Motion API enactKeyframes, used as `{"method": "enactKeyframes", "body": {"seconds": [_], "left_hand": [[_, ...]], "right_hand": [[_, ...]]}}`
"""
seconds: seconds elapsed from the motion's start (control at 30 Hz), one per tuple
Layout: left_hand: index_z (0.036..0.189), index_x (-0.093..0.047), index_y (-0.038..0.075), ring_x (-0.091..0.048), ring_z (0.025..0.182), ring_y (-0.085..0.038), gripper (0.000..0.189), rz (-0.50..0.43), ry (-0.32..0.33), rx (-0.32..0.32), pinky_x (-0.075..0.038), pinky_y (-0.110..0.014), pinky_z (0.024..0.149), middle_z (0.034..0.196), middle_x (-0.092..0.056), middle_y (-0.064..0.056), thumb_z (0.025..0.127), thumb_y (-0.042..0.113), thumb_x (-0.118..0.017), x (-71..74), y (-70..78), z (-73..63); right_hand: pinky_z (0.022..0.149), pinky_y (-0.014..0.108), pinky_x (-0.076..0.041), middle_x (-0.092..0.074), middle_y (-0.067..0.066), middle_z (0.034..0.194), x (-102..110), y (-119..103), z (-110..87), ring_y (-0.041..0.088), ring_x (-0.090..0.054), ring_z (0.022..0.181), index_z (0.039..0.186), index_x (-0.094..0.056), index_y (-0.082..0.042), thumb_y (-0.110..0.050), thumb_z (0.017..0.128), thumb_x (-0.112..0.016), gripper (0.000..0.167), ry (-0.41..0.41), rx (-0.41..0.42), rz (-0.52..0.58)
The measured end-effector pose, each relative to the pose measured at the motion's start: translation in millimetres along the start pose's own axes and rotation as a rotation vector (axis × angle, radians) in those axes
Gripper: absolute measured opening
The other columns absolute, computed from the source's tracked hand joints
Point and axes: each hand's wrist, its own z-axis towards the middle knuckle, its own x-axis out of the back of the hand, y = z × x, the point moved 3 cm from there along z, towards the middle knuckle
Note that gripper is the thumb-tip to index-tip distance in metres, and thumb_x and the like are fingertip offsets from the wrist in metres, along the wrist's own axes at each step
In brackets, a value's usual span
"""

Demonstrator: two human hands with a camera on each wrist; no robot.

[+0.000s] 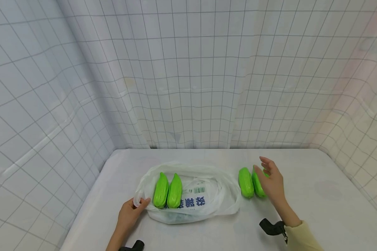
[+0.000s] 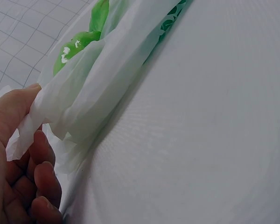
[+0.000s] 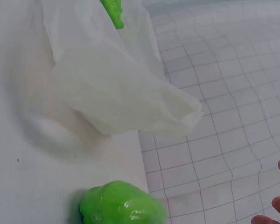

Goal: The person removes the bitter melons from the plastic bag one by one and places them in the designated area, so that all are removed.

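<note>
Our left hand (image 1: 127, 214) pinches the left rim of the white plastic bag (image 1: 227, 204), where two green gourds (image 1: 161, 191) (gourd-shaped, at least) lie side by side. Our right hand (image 1: 272, 183), relaxed and gripping nothing, partly hides one of two loose gourds (image 1: 246, 183) just beyond the bag's right end. We'd best keep that thin rim taut and grasp glossy skin round its middle.

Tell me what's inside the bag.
Inside the bag, two green vegetables lie side by side at left, with blue lettering and a barcode to their right. What lies beneath the vegetables is covered.
</note>
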Motion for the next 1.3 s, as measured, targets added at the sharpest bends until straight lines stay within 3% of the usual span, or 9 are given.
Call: {"method": "enactKeyframes", "body": {"seconds": [0.47, 0.9, 1.3], "left_hand": [[0.079, -0.061, 0.008, -0.039, 0.054, -0.012, 0.033, -0.013, -0.006, 0.009, -0.032, -0.026, 0.054, 0.058, -0.043, 0.003, 0.084, 0.039, -0.072, 0.9, -1.1, 0.1], [0.081, -0.062, 0.007, -0.039, 0.055, -0.012, 0.034, -0.004, -0.013, 0.011, -0.032, -0.026, 0.055, 0.058, -0.043, 0.004, 0.085, 0.039, -0.071, 1.5, 4.9, -2.1], [0.079, -0.060, 0.007, -0.039, 0.055, -0.012, 0.033, -0.011, -0.004, -0.007, -0.032, -0.026, 0.054, 0.058, -0.043, 0.004, 0.085, 0.038, -0.072, 0.8, 4.2, -1.0]], "right_hand": [[0.095, 0.048, -0.038, -0.051, 0.016, 0.132, -24, -34, -0.7, 0.033, -0.052, 0.117, 0.131, -0.049, -0.005, -0.029, 0.094, -0.062, 0.046, -0.193, 0.115, 0.008], [0.093, 0.045, -0.042, -0.053, 0.013, 0.132, -52, -57, -6.2, 0.032, -0.054, 0.115, 0.131, -0.051, -0.004, -0.025, 0.092, -0.066, 0.047, -0.287, 0.213, -0.038], [0.089, 0.050, -0.043, -0.051, 0.007, 0.134, -81, -68, -10.7, 0.028, -0.051, 0.119, 0.133, -0.052, -0.012, -0.039, 0.090, -0.064, 0.052, -0.479, 0.200, -0.096]]}}
